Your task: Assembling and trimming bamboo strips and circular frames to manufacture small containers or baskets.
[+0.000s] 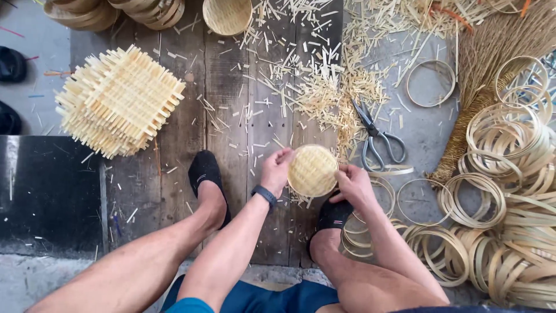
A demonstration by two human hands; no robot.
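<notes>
hands grip one small round woven bamboo tray (313,170) between them, above the wooden boards (231,104) and between the two black-shod feet. left hand (276,170) clamps the tray's left rim; right hand (353,184) clamps its right rim, fingers curled over the edge. grey-handled scissors (376,139) lie just right of the tray among bamboo offcuts (324,93). stack of square woven mats (119,99) sits well apart at far left. loose bamboo hoops (509,191) pile up at right, beside a straw broom (486,87).
</notes>
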